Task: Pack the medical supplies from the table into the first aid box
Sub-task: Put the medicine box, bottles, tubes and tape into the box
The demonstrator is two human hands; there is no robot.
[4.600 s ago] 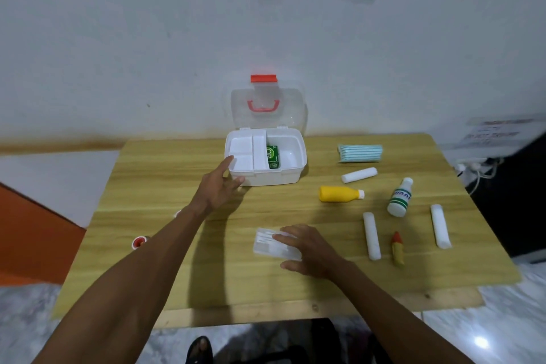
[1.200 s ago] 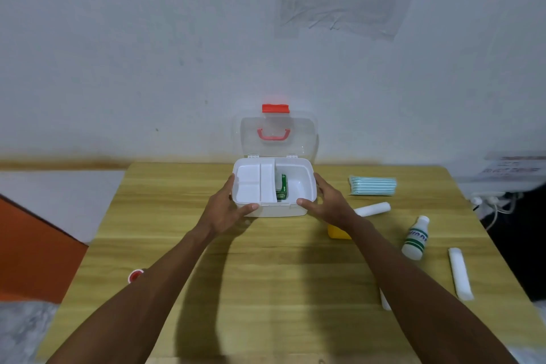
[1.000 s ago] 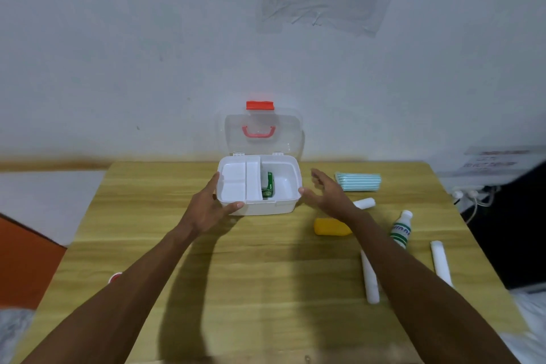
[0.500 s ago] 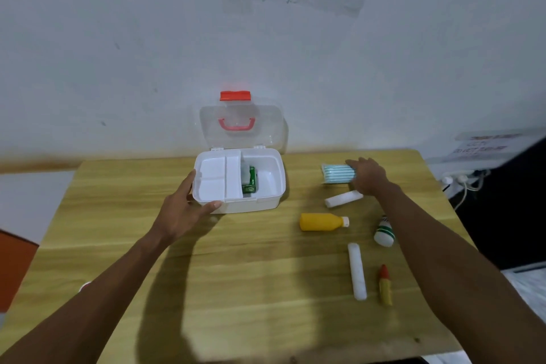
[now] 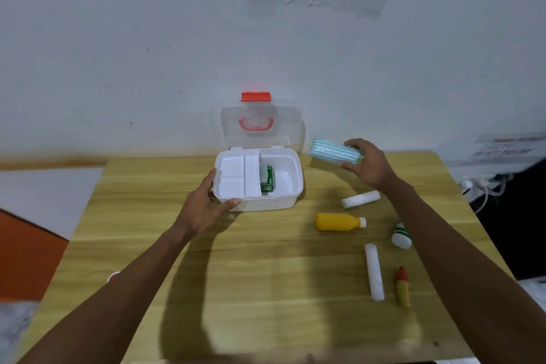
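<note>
The white first aid box (image 5: 291,196) stands open at the table's back middle, its clear lid with a red handle raised. A green packet (image 5: 268,182) lies inside beside the divider tray. My left hand (image 5: 206,207) grips the box's front left corner. My right hand (image 5: 367,164) holds a light blue striped pack (image 5: 332,154) in the air, just right of the box. On the table lie a yellow bottle (image 5: 338,221), two white rolls (image 5: 360,198) (image 5: 374,272), a white bottle with green bands (image 5: 401,238) and a small yellow tube with a red cap (image 5: 403,287).
The wooden table (image 5: 266,289) stands against a white wall. A small red and white cap (image 5: 113,276) shows by my left forearm. Cables and a socket strip (image 5: 478,185) lie off the table's right edge. An orange surface sits low at the left.
My right hand left the box, reached right to the blue striped pack, closed on it and lifted it toward the box. My left hand has stayed on the box.
</note>
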